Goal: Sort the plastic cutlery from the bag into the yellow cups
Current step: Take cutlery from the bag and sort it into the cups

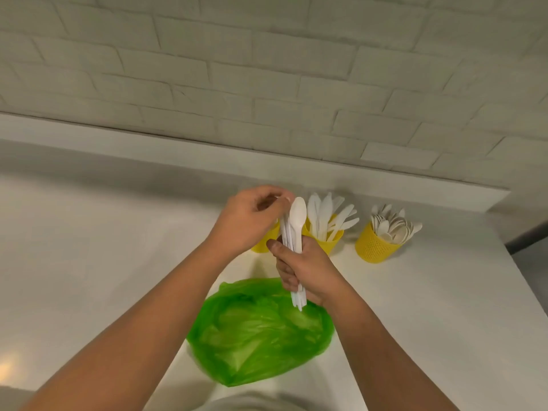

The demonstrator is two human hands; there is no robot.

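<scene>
Yellow cups of knives (323, 229) and spoons (382, 235) look nearly full, so most sorting seems done. The right hand (305, 268) squeezes a bunch of white cutlery (293, 232) above the flat green bag (258, 330). The left hand (249, 218) pinches one piece's top.

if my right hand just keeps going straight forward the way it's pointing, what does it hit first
Most likely the middle yellow cup holding the knives, just beyond your right hand and its bundle of cutlery. Depth is unclear from this one view, so it might pass above the rim.
</scene>
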